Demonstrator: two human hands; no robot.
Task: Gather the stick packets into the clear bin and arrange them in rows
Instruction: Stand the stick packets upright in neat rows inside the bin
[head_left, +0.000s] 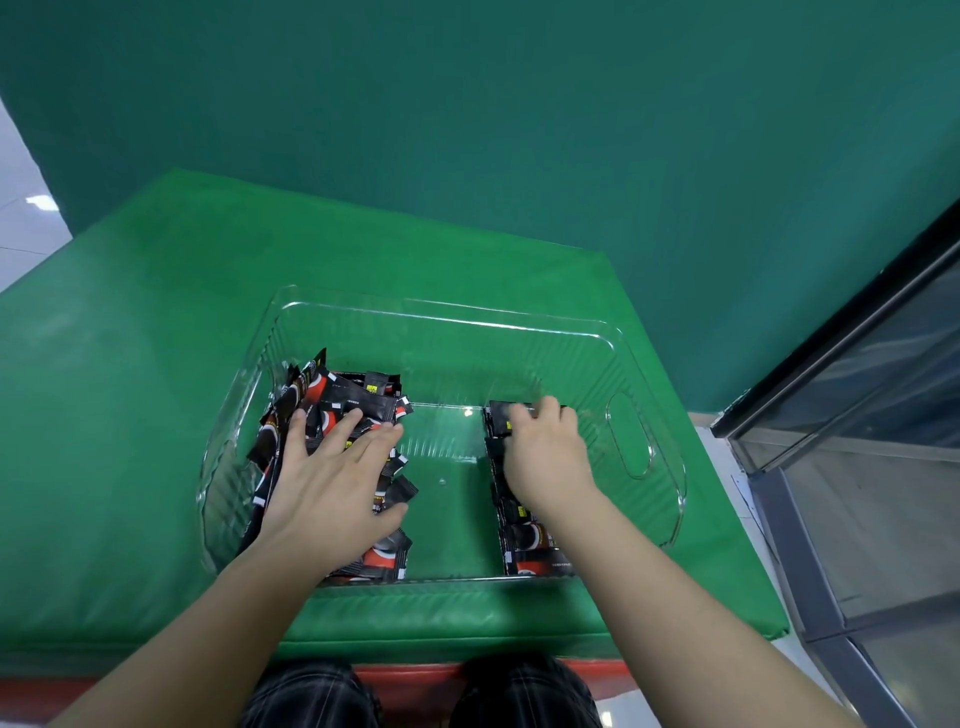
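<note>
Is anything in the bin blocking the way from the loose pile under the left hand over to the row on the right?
Nothing visible. The left hand lies flat on the loose pile; the right hand is at the row. The clear bin floor between them is bare.

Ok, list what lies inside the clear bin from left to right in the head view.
Loose pile of stick packets under the left hand → bare bin floor → row of stick packets touched by the right hand → bin handle cutout.
</note>
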